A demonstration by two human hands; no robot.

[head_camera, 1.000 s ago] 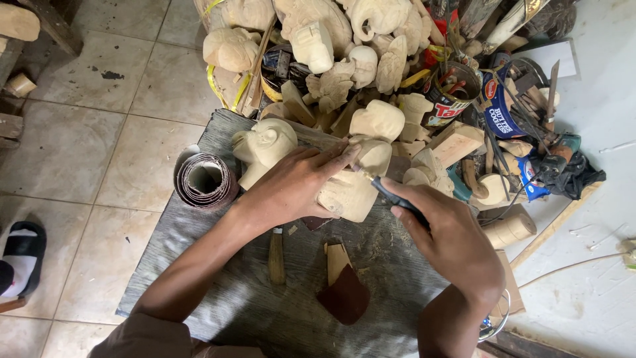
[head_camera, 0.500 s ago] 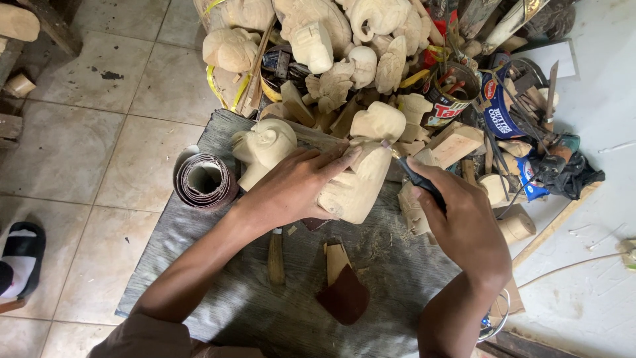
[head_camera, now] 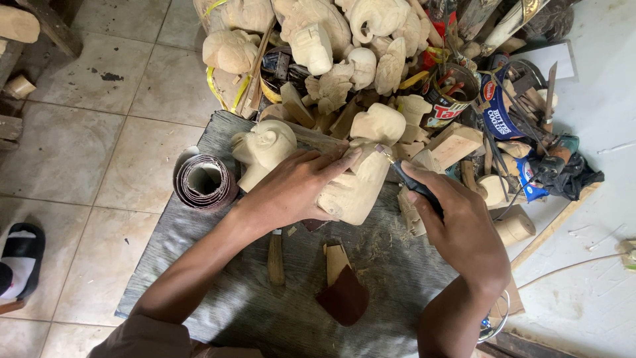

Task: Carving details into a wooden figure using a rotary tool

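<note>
- The left hand (head_camera: pixel 291 189) lay clenched over a pale wooden carving (head_camera: pixel 354 192), fingers spread across its upper face and thumb tucked low, pinning it against the grey mat (head_camera: pixel 218 305).
- That carving sat near the middle of the view, at the far part of the mat, its top end tilted toward the heap of other pieces.
- The right hand (head_camera: pixel 457 229) gripped a slim dark-handled carving tool (head_camera: pixel 411 182) like a pen; the metal tip (head_camera: pixel 383 152) met the carving's upper right edge.
- Just left of the held piece stood a carved wooden head (head_camera: pixel 265 149), touching or almost touching the left hand's knuckles; which of the two could not be told.
- A roll of sandpaper (head_camera: pixel 204 180) lay on its side at the mat's left edge, hollow core facing up.
- Nearer the person, on the mat, rested a wooden-handled chisel (head_camera: pixel 275 258), a small wood offcut (head_camera: pixel 336 260) and a dark brown scrap of sandpaper (head_camera: pixel 344 298), the scrap overlapping the offcut's near end.
- Beyond the carving rose a pile of unfinished carvings (head_camera: pixel 331 46), mixed with tins (head_camera: pixel 450 99) holding tools.
- Wood shavings dusted the mat around the work.
- A black sandal (head_camera: pixel 20 258) showed on the tiled floor (head_camera: pixel 79 139) at far left, well apart from the mat.
</note>
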